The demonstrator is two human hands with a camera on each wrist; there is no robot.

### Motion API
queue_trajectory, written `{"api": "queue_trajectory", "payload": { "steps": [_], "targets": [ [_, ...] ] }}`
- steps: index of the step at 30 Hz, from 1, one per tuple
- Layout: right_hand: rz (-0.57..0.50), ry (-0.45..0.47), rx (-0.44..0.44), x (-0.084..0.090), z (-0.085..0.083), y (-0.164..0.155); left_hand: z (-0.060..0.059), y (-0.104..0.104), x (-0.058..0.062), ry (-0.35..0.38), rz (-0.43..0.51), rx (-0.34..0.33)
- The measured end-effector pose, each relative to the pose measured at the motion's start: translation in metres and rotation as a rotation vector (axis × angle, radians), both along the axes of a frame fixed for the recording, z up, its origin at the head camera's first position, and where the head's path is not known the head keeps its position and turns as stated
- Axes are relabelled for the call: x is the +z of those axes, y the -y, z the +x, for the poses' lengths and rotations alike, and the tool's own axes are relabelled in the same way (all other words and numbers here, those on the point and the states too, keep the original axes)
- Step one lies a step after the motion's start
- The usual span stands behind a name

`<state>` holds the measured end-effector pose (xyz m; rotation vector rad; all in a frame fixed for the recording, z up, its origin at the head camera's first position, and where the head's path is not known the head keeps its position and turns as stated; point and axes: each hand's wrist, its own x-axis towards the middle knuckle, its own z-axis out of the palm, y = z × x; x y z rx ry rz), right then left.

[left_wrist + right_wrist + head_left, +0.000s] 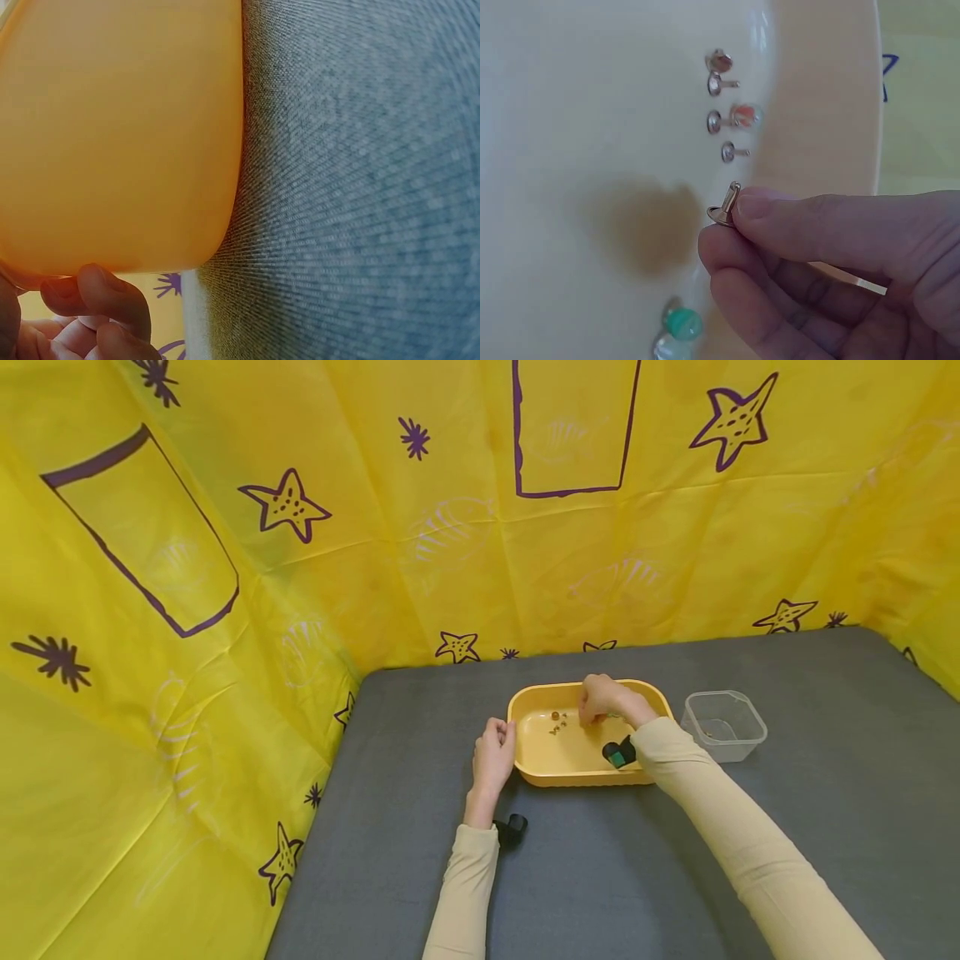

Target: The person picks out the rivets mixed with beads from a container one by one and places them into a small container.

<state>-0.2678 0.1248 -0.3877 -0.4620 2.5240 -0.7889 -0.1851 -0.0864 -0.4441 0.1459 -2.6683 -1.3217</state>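
A yellow tray (587, 772) sits on the grey table. My left hand (492, 760) grips its left rim, fingers curled under the tray's wall (120, 150). My right hand (602, 697) reaches into the tray. In the right wrist view my right hand (731, 217) pinches a small silver rivet (721, 210) between thumb and forefinger, just above the tray floor (592, 112). Several more silver rivets (718, 120) lie on the floor beyond it, with an orange bead (744, 115) beside them. A green bead (682, 324) lies nearer the hand.
A clear plastic tub (724, 725) stands on the table right of the tray. Yellow cloth with purple stars (285, 506) walls in the table at the back and left. Grey tabletop (600, 877) stretches toward me.
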Motion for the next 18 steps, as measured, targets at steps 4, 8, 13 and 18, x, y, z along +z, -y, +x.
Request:
{"api": "queue_trajectory", "payload": {
  "steps": [4, 8, 13, 18],
  "targets": [
    [-0.007, -0.01, -0.007, 0.006, 0.002, -0.006, 0.001, 0.0, 0.0, 0.001, 0.006, -0.002],
    [-0.003, -0.038, 0.007, 0.011, 0.003, -0.013, 0.001, 0.0, 0.001, -0.01, 0.005, -0.005],
    [-0.002, -0.034, -0.008, 0.016, 0.005, -0.021, 0.001, 0.0, 0.001, 0.006, 0.008, -0.008],
    [-0.025, 0.003, -0.048, 0.018, 0.006, -0.028, 0.001, 0.001, 0.0, 0.004, 0.011, -0.007]
  ]
}}
